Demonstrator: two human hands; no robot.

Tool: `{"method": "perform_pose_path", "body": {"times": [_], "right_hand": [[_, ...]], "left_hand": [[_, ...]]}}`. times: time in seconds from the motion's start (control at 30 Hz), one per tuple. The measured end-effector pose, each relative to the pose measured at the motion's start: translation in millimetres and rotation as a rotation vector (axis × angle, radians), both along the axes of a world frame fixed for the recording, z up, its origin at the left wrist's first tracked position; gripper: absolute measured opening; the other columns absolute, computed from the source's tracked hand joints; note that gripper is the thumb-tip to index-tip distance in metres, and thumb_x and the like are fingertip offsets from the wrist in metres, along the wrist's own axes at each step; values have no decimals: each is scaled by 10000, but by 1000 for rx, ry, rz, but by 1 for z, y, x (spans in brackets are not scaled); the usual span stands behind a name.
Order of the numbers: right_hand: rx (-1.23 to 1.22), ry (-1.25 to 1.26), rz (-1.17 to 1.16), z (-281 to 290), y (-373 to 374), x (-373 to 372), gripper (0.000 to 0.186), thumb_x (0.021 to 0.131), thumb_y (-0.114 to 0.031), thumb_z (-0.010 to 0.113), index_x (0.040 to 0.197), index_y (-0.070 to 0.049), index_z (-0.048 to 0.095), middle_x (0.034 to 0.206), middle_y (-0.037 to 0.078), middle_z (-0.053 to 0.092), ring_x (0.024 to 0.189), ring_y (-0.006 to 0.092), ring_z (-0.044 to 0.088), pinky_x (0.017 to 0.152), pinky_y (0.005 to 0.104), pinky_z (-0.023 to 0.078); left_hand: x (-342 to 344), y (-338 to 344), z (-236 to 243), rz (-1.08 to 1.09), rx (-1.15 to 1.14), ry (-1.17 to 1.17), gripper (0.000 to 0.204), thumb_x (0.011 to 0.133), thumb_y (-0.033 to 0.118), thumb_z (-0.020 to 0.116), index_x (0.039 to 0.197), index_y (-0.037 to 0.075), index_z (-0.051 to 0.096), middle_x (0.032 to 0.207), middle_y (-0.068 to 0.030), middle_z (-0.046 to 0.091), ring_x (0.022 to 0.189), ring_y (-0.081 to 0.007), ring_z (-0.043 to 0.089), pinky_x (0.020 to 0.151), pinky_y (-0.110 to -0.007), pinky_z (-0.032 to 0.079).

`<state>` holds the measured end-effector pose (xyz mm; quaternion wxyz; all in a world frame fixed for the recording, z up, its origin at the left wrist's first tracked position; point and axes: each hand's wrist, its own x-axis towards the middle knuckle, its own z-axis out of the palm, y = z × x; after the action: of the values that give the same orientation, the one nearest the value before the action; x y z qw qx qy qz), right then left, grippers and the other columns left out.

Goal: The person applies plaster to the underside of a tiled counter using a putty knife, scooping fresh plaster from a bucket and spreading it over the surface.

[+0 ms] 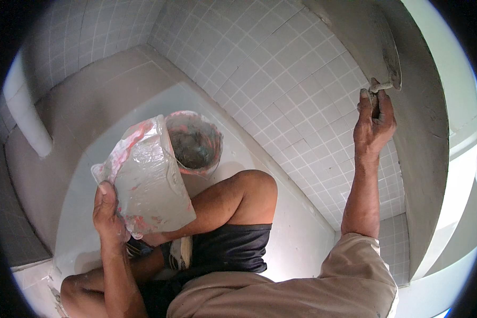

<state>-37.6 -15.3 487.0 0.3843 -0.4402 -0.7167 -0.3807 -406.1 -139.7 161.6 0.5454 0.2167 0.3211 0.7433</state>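
Note:
My left hand [109, 212] grips the lower left edge of a plaster-smeared board [152, 169], thumb on top. Wet grey plaster coats its face, with pink and white smears along its rim. High on the right, my right hand [376, 119] is closed round the handle of a plastering trowel [391, 50]. The trowel's blade lies against the grey plastered wall band [424, 111], seen nearly edge-on. Just behind the board stands a round bucket [217, 139] with a wire handle and pink smears; its inside is dark grey and partly hidden by the board.
Small square tiles cover the wall [281, 79] beneath the plastered band. A white pipe [29, 119] rises at the left. My bent knee [257, 193] is beside the bucket, above the pale floor [297, 233]. A white ledge [450, 175] runs along the far right.

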Motion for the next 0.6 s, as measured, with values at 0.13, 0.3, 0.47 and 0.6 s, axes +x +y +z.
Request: {"method": "perform_pose_path", "body": {"times": [0.13, 0.3, 0.47, 0.6], "right_hand": [[28, -12, -12, -7, -6, 5, 282, 925, -169, 727, 1142, 9, 702, 889, 122, 692, 717, 122, 606, 639, 312, 505], [77, -134, -65, -9, -2, -2, 284, 920, -138, 717, 1170, -3, 703, 911, 142, 703, 778, 206, 667, 703, 358, 539], [51, 10, -26, -4, 4, 9, 305, 950, -244, 692, 1153, -16, 696, 793, 49, 615, 713, 117, 505, 639, 285, 428], [86, -3, -24, -18, -20, 8, 265, 919, -97, 695, 1145, 40, 686, 949, 172, 704, 796, 211, 681, 681, 345, 542]], "left_hand": [[-2, -1, -4, 21, -54, -4, 653, 1048, 424, 519, 1446, -87, 440, 1430, -172, 529, 1293, -263, 521, 1117, -384, 383], [-1, 2, -8, 19, -47, -8, 671, 1039, 446, 524, 1456, -72, 436, 1432, -170, 527, 1297, -274, 519, 1116, -397, 382], [3, 2, -2, 34, -66, 5, 686, 1036, 470, 510, 1469, -56, 429, 1438, -167, 521, 1308, -288, 513, 1123, -406, 372], [-1, 4, 2, 64, -69, -55, 665, 1044, 457, 498, 1467, -51, 433, 1445, -161, 519, 1306, -283, 516, 1118, -405, 380]]}}
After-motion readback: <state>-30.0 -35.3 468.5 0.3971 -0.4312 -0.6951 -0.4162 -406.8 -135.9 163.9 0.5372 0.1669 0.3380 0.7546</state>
